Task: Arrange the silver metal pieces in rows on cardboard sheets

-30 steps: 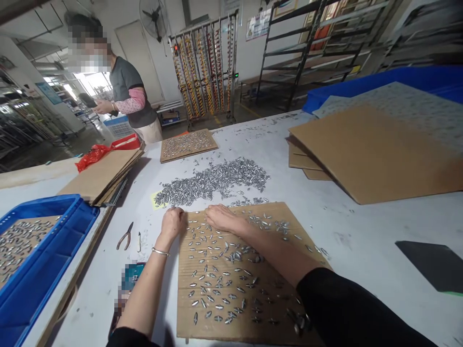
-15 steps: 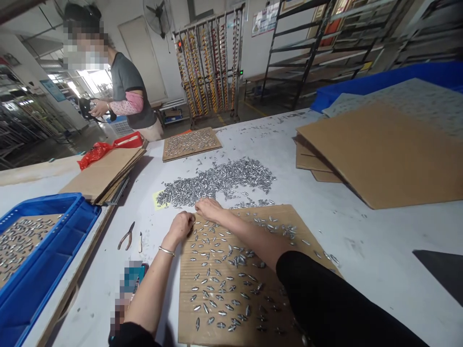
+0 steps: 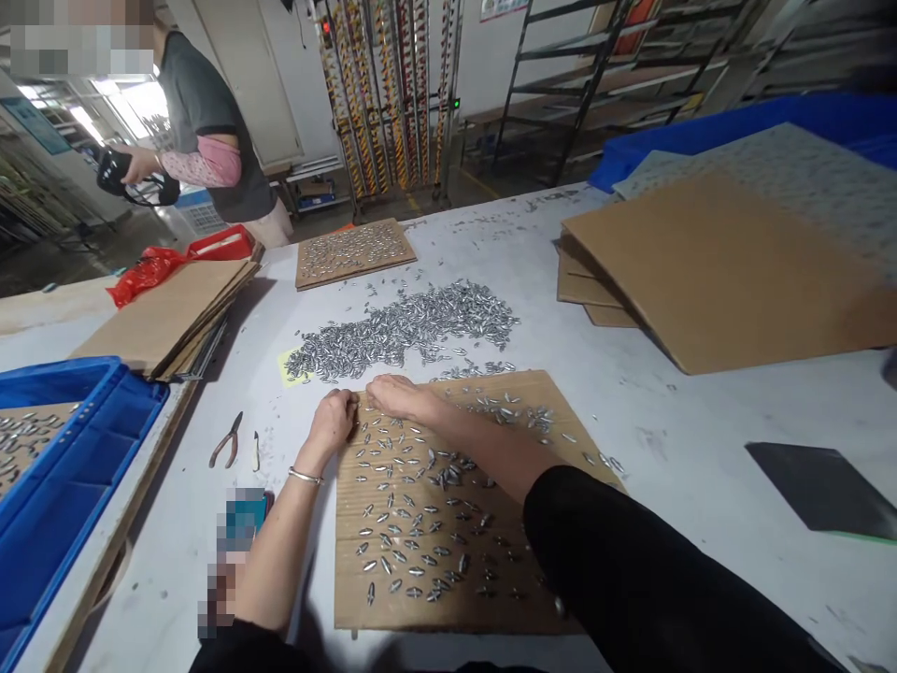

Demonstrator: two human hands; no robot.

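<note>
A cardboard sheet (image 3: 519, 612) lies in front of me, with many small silvery spindle-shaped metal pieces (image 3: 413, 537) spread over it. At its far left corner is my left hand (image 3: 333, 422), fingers curled closed; whatever they pinch is too small or hidden. Just right of it, my right hand (image 3: 393, 396) is over the sheet's far edge, its fingers bent down and together. What they hold cannot be made out. Beyond both hands stretches a large heap of the same metal pieces (image 3: 413, 327), with a yellow paper (image 3: 286, 369) under its left end.
Pliers (image 3: 226, 441) and a small knife-like tool (image 3: 256, 451) lie left. A blue crate (image 3: 91, 467) and stacked cardboard (image 3: 168, 308) flank them. Large cardboard sheets (image 3: 701, 271) sit right, near a dark flat plate (image 3: 819, 486). A person (image 3: 210, 131) stands beyond the table.
The view has shifted, so most things appear higher and further left. My right hand seems flatter over the sheet's edge; the left stays at the corner. The person across still holds a dark device.
</note>
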